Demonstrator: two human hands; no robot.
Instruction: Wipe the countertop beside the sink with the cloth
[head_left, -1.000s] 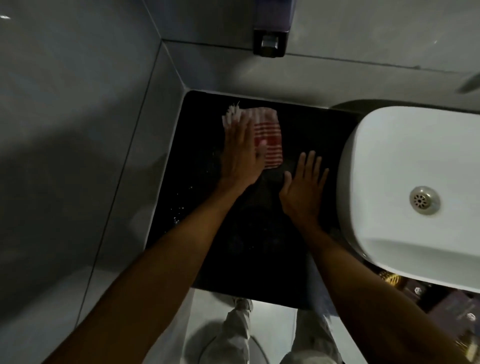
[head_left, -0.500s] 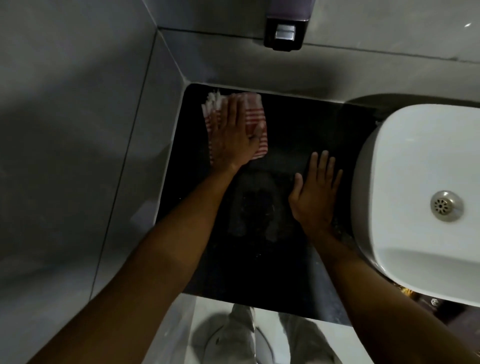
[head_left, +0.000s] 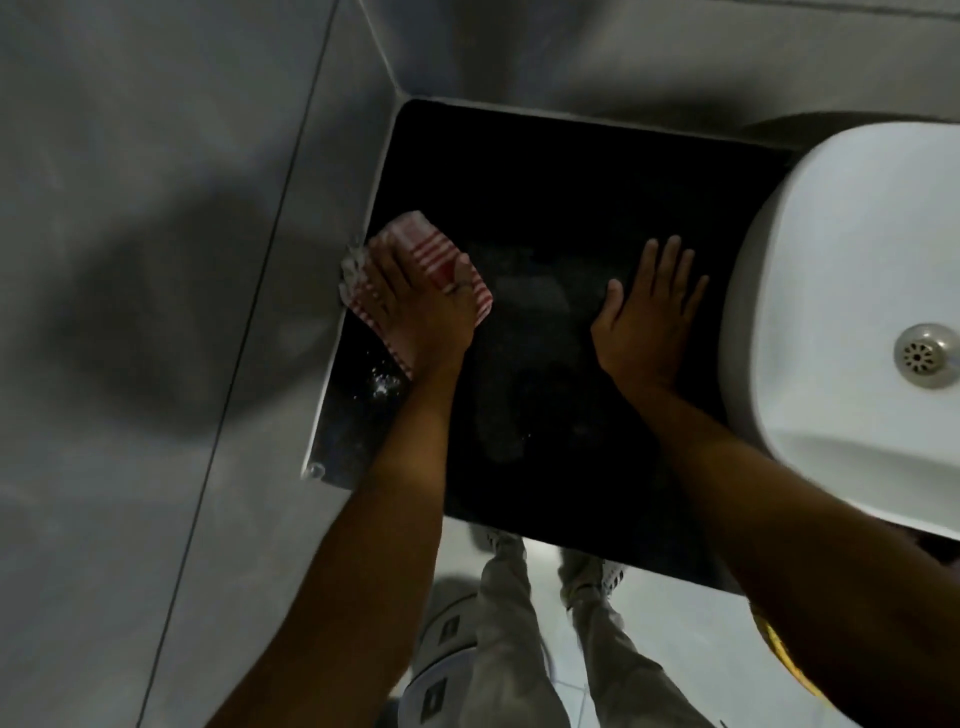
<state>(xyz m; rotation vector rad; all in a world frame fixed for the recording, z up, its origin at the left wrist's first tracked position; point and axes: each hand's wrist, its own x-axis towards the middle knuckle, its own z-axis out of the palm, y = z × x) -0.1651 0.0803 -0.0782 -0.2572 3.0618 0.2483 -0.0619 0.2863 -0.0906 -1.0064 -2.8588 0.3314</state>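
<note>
A red-and-white striped cloth (head_left: 422, 248) lies on the black countertop (head_left: 571, 182), against its left edge by the wall. My left hand (head_left: 415, 301) presses flat on the cloth, fingers spread, and covers most of it. Flat on the bare countertop, fingers apart, rests my right hand (head_left: 649, 312), just left of the white sink (head_left: 857, 260). It holds nothing. Wet streaks and droplets (head_left: 382, 384) show on the counter in front of the cloth.
Grey tiled walls (head_left: 182, 260) close the counter on the left and at the back. The sink's metal drain (head_left: 922, 355) is at the right edge. Below the counter's front edge are my legs and shoes on a light floor.
My left hand has slid the cloth from the counter's back part toward me and to the left edge. The right hand stays flat in place. The view has tilted down.
</note>
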